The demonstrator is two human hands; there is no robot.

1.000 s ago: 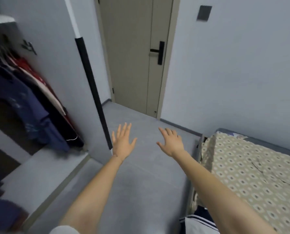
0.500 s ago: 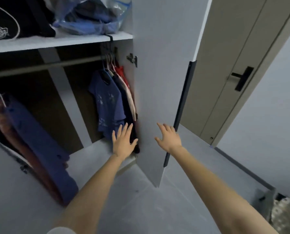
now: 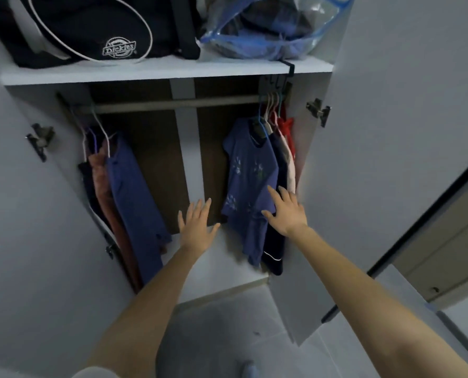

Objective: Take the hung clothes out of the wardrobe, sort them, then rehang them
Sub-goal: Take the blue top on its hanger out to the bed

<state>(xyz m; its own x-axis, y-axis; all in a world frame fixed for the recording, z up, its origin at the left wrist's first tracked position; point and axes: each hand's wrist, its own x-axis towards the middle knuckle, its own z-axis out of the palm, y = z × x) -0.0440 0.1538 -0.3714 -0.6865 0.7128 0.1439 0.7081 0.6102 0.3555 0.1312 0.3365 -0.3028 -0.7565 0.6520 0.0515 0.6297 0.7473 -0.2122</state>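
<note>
The open wardrobe has a hanging rail [image 3: 173,103] under a white shelf [image 3: 159,73]. At the rail's right end hang a blue printed T-shirt [image 3: 248,173], a dark garment, a white one and a red one [image 3: 288,132]. At the left end hang a blue garment [image 3: 134,203], a rust-coloured one [image 3: 102,186] and a dark one. My left hand [image 3: 197,227] is stretched out with straight fingers in the gap between the two groups, holding nothing. My right hand [image 3: 286,211] reaches with spread fingers to the blue T-shirt's lower right side, in front of the dark garment.
A black bag [image 3: 91,28] and a clear blue-edged storage bag [image 3: 268,25] sit on the top shelf. Both wardrobe doors stand open, the right door [image 3: 377,159] close beside my right arm. A room door [image 3: 451,236] is at the far right. Grey tiled floor lies below.
My view has swung left from the room door and bed to face the wardrobe. Both open hands have moved up to the hanging clothes, the right one reaching the blue T-shirt.
</note>
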